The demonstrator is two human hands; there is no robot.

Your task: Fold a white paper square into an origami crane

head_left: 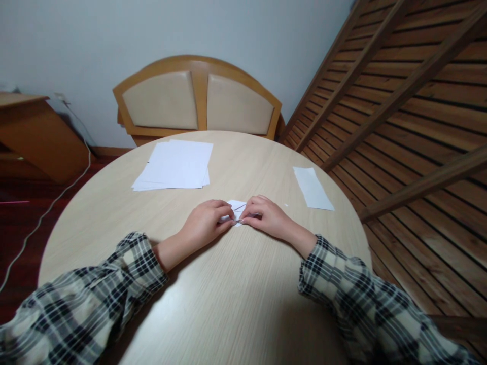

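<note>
A small folded piece of white paper (238,207) lies at the middle of the round table (236,284), between my two hands. My left hand (209,217) pinches its left side, thumb at the near edge and fingers curled over the top. From the other side my right hand (264,214) grips the right part in the same way. The two thumb tips almost meet at the paper's near edge. Creased flaps show between the fingers; the rest of the folded shape is hidden under them.
A stack of white paper sheets (177,165) lies at the table's far left. On the right is a cut strip of white paper (313,188), with a tiny paper scrap (286,205) nearer my right hand. Behind the table stands a padded wooden headboard (201,99); wooden slats (411,116) rise at right.
</note>
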